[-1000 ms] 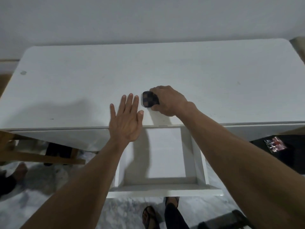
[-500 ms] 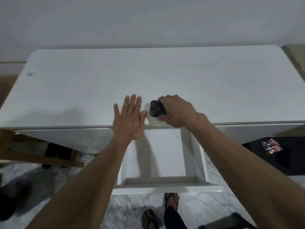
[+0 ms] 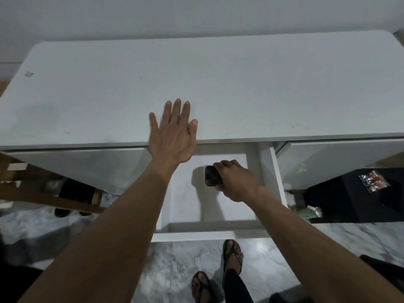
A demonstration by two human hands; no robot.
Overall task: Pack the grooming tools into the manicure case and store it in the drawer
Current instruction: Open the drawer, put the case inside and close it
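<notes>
The dark checkered manicure case [image 3: 211, 176] is closed and gripped in my right hand [image 3: 237, 181], held inside the open white drawer [image 3: 273, 180], over its rear half. Whether the case touches the drawer floor I cannot tell. My fingers cover its right side. My left hand [image 3: 173, 134] lies flat with fingers spread on the front edge of the white table [image 3: 240, 84], just left of the drawer opening. The drawer is pulled out toward me and holds nothing else that I can see.
A black box [image 3: 349, 193] with a small red packet [image 3: 374, 181] on it stands on the floor at right. Wooden furniture legs [image 3: 43, 200] are at left under the table. My sandalled feet [image 3: 232, 256] are on the marble floor below the drawer front.
My right hand carried the case off the tabletop, over the front edge and down into the open drawer. My left hand stayed flat on the table edge.
</notes>
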